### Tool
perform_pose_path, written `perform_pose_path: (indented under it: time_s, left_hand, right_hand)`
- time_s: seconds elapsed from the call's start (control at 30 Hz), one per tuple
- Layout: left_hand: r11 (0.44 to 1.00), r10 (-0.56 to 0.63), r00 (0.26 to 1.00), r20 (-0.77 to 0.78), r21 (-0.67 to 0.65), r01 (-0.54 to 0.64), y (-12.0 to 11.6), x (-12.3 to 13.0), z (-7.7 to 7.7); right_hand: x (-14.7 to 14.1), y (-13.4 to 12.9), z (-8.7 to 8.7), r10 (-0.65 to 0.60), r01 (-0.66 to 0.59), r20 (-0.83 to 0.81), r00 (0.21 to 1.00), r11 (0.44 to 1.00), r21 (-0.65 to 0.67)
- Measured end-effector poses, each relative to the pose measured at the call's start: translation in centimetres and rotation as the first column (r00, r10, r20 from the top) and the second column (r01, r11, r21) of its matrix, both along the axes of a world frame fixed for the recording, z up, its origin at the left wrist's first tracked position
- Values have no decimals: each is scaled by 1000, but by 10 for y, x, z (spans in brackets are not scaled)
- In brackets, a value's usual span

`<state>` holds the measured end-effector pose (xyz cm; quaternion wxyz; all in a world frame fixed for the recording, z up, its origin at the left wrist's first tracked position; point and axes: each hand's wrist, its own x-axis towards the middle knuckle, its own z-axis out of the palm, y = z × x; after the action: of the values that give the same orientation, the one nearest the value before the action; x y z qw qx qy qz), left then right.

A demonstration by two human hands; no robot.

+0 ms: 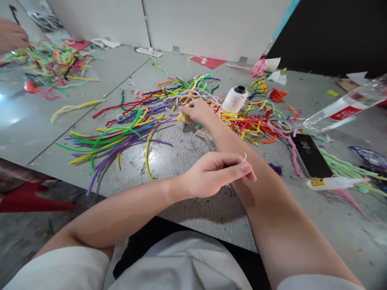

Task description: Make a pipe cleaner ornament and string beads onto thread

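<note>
My left hand [219, 174] is closed near the table's front edge, pinching a short white thread [245, 157] between thumb and fingers. It hovers in front of my right forearm. Farther out, my right hand [198, 110] reaches to the pile of coloured pipe cleaners [172, 96], its fingers closed on a small yellow braided piece [183, 117]. The hand partly hides that piece. Just right of this hand, a white thread spool [235, 100] with a dark top stands among the strands. Loose green, yellow and purple pipe cleaners [121, 139] fan out to the left.
A clear bottle [347, 104] lies tilted at the right, near a phone [311, 155] and a white glue tube [335, 182]. Orange braided pieces [277, 94] lie behind. Another person's hand [13, 36] is over a second pile at far left. White panels [208, 28] close off the back.
</note>
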<state>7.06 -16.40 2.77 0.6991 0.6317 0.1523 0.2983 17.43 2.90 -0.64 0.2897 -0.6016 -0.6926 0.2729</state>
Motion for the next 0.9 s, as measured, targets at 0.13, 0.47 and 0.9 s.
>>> perform_pose_path:
  time_s: [0.13, 0.47, 0.9]
  left_hand:
    - [999, -15, 1000, -17, -33, 15, 0, 0, 0]
    - [998, -21, 999, -36, -55, 19, -1, 0, -3]
    - [1000, -5, 1000, -11, -9, 5, 0, 1, -3]
  right_hand:
    - [3, 5, -7, -41, 31, -115, 992, 995, -93]
    - [1, 6, -12, -66, 68, 64, 996, 997, -24]
    - [3, -22, 9, 238, -231, 243, 940, 971, -58]
